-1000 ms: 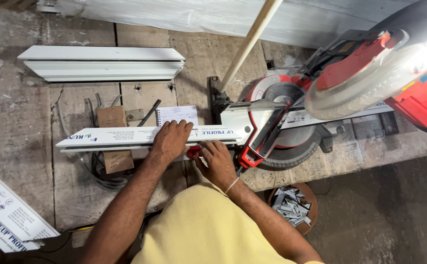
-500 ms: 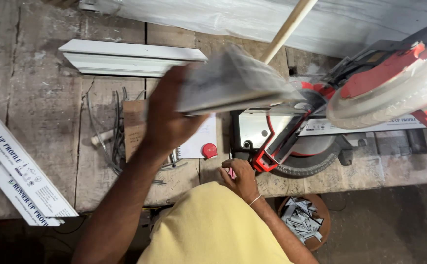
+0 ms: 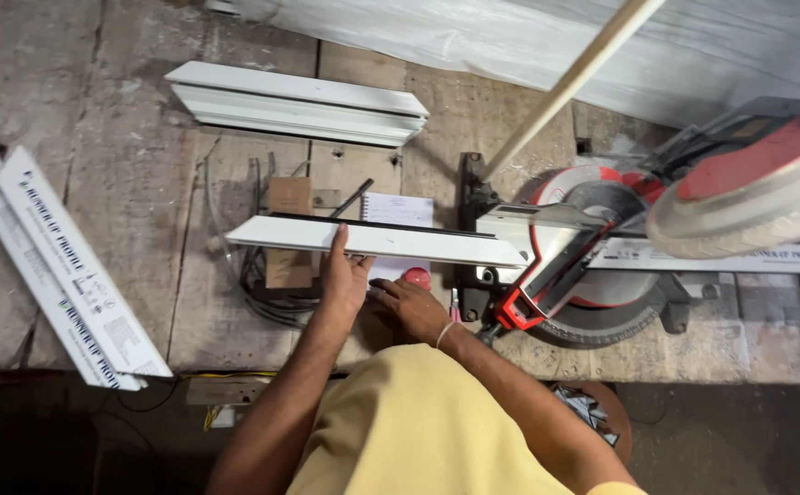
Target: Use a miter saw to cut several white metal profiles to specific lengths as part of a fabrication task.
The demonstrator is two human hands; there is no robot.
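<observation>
- My left hand (image 3: 343,275) lies on the near edge of the long white plastic profile strip (image 3: 372,240), fingers stretched flat against it, so it presses rather than closes around the strip.
- The strip lies across the worn grey wooden tabletop (image 3: 125,183); its right end reaches the base of the red and grey mitre saw (image 3: 592,266), and I cannot see exactly where that end stops.
- My right hand (image 3: 409,307) sits just near of the strip, fingers curled loosely by a small red round object (image 3: 416,276); the hand hides most of it, and I cannot tell whether I am gripping anything.
- A white spiral notepad (image 3: 398,210) with a black pen (image 3: 352,197) shows only above the strip; its near part is hidden underneath.
- Black cables (image 3: 262,293) and a small brown cardboard box (image 3: 290,195) are partly covered by the strip and my forearm.
- A second white moulded profile (image 3: 299,102) lies far left; two printed white profile lengths (image 3: 65,270) lie at the left edge.
- The saw's head is cut off at the right frame edge, blurred.
- A pale wooden pole (image 3: 574,82) crosses the far side, both ends out of sight.
</observation>
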